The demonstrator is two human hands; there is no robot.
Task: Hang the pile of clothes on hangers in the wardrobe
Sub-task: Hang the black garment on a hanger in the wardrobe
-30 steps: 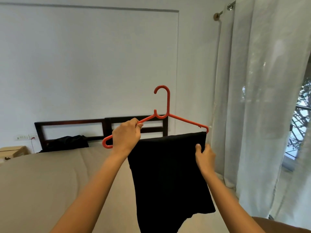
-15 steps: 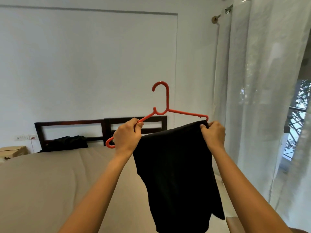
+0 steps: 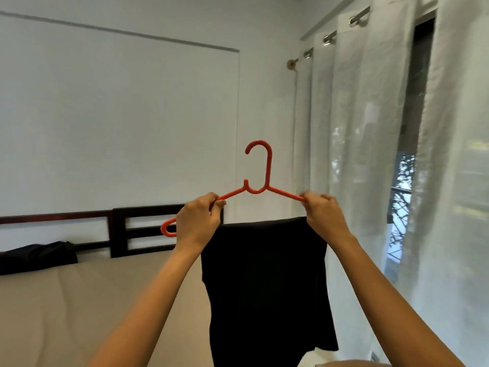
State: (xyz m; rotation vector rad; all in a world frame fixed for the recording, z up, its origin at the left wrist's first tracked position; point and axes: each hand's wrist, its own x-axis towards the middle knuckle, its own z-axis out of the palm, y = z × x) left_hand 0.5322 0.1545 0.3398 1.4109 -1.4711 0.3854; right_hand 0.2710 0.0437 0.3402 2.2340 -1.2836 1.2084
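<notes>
A red hanger (image 3: 258,186) is held up in mid-air, each arm clasped in a closed grip: the left hand (image 3: 197,223) on its left arm, the right hand (image 3: 324,217) on its right. A black garment (image 3: 267,287) is draped over the lower bar, so this item looks hung. Carrying to the wardrobe remains; no wardrobe is seen. More dark clothing (image 3: 37,256) lies far left on the bed (image 3: 66,308). Curtains (image 3: 370,154) hang right.
</notes>
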